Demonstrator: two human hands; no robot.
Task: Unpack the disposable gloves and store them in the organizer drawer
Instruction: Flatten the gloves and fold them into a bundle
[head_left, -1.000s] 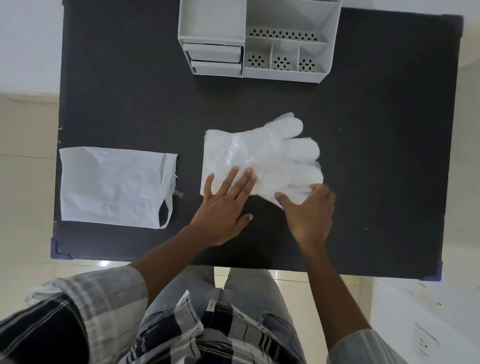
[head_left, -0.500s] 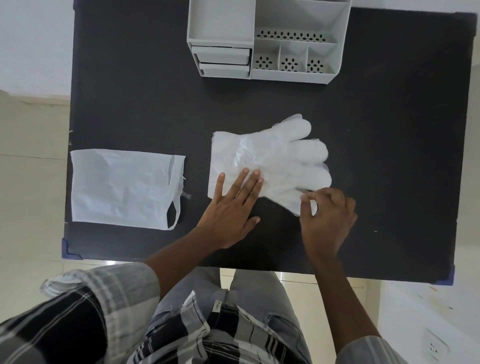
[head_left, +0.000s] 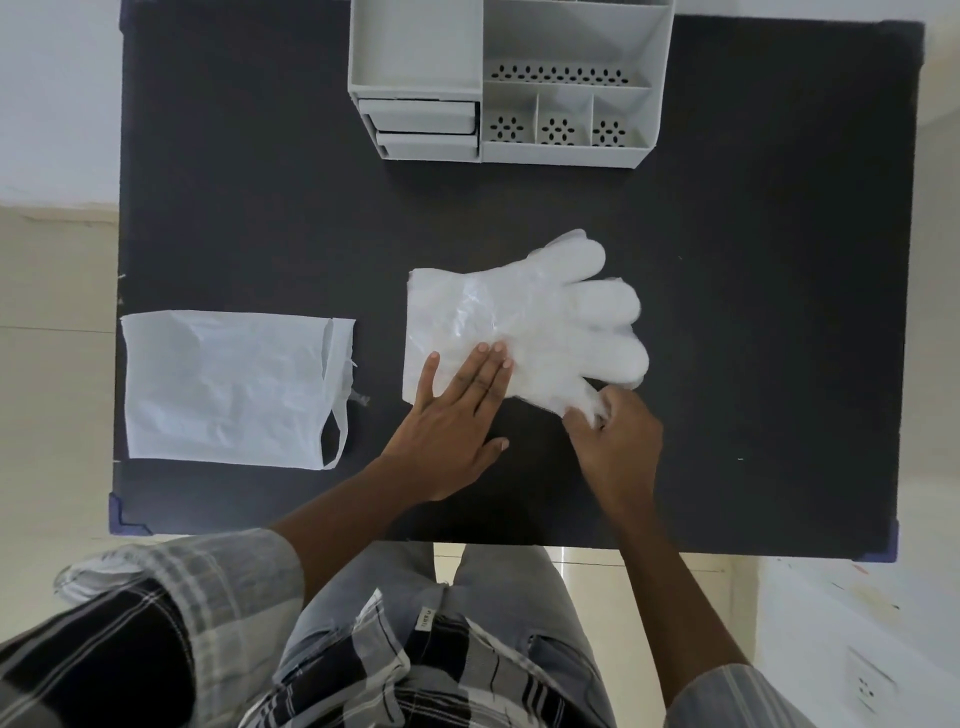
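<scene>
A flat stack of clear disposable gloves (head_left: 540, 317) lies in the middle of the black table (head_left: 234, 208), fingers pointing right. My left hand (head_left: 452, 421) presses flat on the cuff end of the stack, fingers spread. My right hand (head_left: 615, 441) pinches the thumb part of the gloves at the stack's lower right edge. The white organizer (head_left: 509, 78) stands at the table's far edge, with two shut drawers (head_left: 423, 130) stacked on its left side.
An empty white plastic bag (head_left: 228, 384) lies flat at the table's left, its torn mouth facing the gloves. The organizer's right side has several open compartments with perforated floors. The table's near edge is just past my wrists.
My right hand went from lying flat on the glove stack to curling up and pinching its lower right edge. My left hand stayed pressed on the cuff end.
</scene>
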